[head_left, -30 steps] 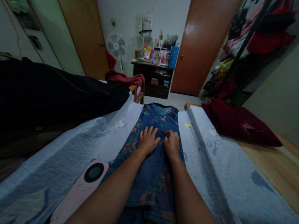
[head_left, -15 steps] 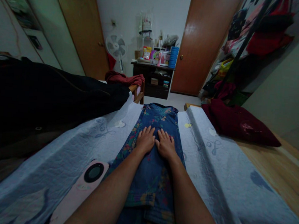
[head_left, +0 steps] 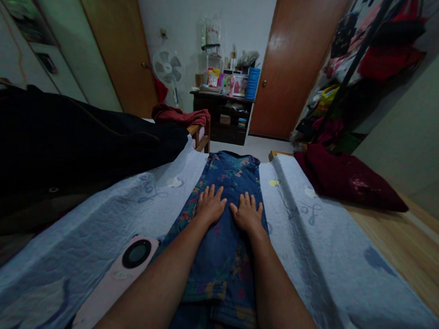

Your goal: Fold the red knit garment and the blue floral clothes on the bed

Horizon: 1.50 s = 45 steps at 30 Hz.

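A blue garment with a floral print [head_left: 213,263], which looks like a pair of trousers, lies lengthwise on the pale bed sheet [head_left: 159,180]. Its dark waist edge is at the far end, and its hems lie near me. My left hand [head_left: 211,204] rests flat on the cloth left of the middle, fingers spread. To its right, my right hand [head_left: 246,213] presses flat on the same garment, fingers also apart. Neither hand grips anything. A pink phone [head_left: 123,278] with a round black camera ring lies beside my left forearm, partly covered by it.
Dark clothing [head_left: 75,141] is heaped along the left. A folded maroon garment [head_left: 348,180] lies at the right on a wooden surface [head_left: 393,239]. Beyond the bed stand a white fan [head_left: 168,67], a dark cabinet [head_left: 218,120] and a wooden door [head_left: 285,64].
My hands have moved apart on the garment, the right one shifting right and the left slightly left. The fingers have spread wider. The view has turned slightly.
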Each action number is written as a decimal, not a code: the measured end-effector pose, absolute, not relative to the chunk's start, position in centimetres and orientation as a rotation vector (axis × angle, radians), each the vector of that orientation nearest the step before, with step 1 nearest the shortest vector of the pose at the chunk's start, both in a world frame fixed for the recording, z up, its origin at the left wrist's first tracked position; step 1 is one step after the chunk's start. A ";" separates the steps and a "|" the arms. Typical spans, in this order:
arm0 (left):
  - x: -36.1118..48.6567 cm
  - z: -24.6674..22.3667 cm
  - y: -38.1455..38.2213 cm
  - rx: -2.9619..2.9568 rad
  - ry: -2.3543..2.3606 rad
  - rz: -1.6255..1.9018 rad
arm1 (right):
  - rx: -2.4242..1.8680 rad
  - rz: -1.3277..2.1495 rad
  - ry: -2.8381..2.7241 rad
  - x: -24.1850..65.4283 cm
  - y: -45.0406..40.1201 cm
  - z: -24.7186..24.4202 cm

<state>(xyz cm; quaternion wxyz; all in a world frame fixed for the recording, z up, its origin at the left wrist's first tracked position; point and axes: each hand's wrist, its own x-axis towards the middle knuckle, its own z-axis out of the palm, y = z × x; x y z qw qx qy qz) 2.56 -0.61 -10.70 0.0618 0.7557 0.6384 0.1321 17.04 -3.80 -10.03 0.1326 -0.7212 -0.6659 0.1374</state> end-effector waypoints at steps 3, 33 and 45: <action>2.7 -10.8 -0.8 2.287 1.940 0.428 | -2.095 0.290 -1.873 16.8 -3.7 -9.8; 2.5 -12.0 1.3 2.309 1.537 0.810 | -1.929 0.417 -2.192 14.6 -4.0 -9.5; 2.4 -12.2 1.2 2.375 1.603 0.682 | -2.116 0.405 -2.062 14.4 -4.8 -9.0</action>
